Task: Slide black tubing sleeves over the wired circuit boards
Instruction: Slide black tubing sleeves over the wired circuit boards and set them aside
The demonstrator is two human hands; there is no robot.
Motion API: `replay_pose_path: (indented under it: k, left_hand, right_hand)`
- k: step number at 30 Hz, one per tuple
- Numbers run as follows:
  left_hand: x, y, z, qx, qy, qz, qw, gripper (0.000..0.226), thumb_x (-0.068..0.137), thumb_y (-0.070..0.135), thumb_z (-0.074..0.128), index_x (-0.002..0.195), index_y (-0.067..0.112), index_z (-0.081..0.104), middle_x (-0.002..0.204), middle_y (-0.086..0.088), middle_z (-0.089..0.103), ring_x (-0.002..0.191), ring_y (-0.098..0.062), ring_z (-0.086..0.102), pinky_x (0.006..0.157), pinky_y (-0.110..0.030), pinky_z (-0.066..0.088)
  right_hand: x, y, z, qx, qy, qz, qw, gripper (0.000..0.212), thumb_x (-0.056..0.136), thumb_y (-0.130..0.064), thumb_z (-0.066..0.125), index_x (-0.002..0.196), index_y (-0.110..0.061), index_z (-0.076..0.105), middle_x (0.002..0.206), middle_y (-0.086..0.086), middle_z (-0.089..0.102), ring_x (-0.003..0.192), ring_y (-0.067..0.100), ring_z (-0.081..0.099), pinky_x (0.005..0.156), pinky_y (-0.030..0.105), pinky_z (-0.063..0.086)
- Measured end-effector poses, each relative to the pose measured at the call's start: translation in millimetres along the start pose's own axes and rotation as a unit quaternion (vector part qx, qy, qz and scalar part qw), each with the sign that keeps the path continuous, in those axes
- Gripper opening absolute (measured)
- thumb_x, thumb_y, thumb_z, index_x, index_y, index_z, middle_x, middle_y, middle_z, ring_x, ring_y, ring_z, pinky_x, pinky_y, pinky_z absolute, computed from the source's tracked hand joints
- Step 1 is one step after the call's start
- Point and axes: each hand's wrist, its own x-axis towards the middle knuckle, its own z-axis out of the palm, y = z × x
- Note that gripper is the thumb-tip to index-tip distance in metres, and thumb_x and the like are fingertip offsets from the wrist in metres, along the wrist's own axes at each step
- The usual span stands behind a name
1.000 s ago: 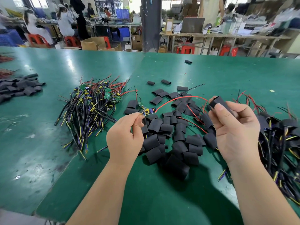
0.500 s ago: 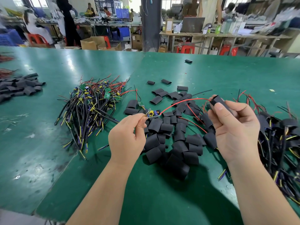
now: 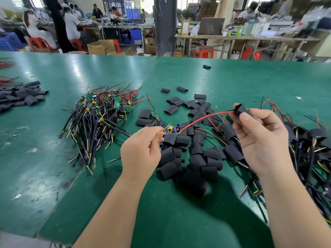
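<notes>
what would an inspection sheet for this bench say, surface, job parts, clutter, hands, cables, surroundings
surface: green table, scuffed, glare patches
job's things: wired board and held sleeve in hands; loose sleeve pile centre; bare board heap left; sleeved heap right
clutter: stray sleeve far back; second sleeve pile at left edge
grippers: left hand pinches the wired board's lead; right hand pinches the held sleeve
cables: red wire arcs from board to the sleeve's mouth
surroundings: people at benches, red stools, cardboard boxes
</notes>
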Motion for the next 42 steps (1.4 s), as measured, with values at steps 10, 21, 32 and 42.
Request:
replay_pose_path:
  k: [10, 21, 32, 42]
  left_hand:
    - [-1, 2, 1, 0.043, -0.058, 0.03, 0.997, 0.017, 0.085, 0.009, 0.057, 0.085, 0.014, 0.073, 0.071, 0.007, 0.065, 0.061, -0.018, 0.058, 0.049, -0.026, 0.044]
    - [-5, 19, 9, -0.031, -0.033, 0.023, 0.999, 0.017, 0.09, 0.015, 0.056, 0.086, 0.009, 0.072, 0.071, 0.006, 0.068, 0.067, -0.017, 0.063, 0.057, -0.035, 0.048]
    - [-5, 20, 9, -0.043, -0.028, 0.042, 0.998, 0.02, 0.092, 0.015, 0.055, 0.089, 0.006, 0.073, 0.072, 0.001, 0.069, 0.065, -0.023, 0.064, 0.054, -0.036, 0.05]
    - [-7, 18, 8, -0.054, -0.05, 0.047, 0.996, 0.014, 0.09, 0.009, 0.06, 0.089, 0.006, 0.073, 0.072, 0.001, 0.069, 0.066, -0.02, 0.063, 0.057, -0.035, 0.05]
  right_hand:
    - [1, -6, -3, 0.012, -0.038, 0.145, 0.989, 0.024, 0.066, 0.005, 0.057, 0.082, -0.012, 0.055, 0.091, 0.015, 0.073, 0.038, 0.002, 0.038, 0.043, 0.01, 0.034]
    - [-22, 32, 38, -0.004, 0.008, 0.176, 0.984, 0.027, 0.059, -0.021, 0.076, 0.072, -0.015, 0.053, 0.064, 0.001, 0.066, 0.042, 0.006, 0.049, 0.043, 0.014, 0.041]
    - [-29, 32, 42, 0.025, 0.023, 0.178, 0.984, 0.029, 0.065, -0.024, 0.073, 0.067, -0.017, 0.044, 0.057, -0.003, 0.064, 0.042, 0.006, 0.054, 0.049, 0.015, 0.047]
    - [-26, 34, 34, -0.027, -0.057, 0.14, 0.988, 0.041, 0.054, -0.025, 0.079, 0.081, -0.011, 0.052, 0.077, 0.008, 0.072, 0.059, 0.015, 0.064, 0.051, 0.02, 0.048]
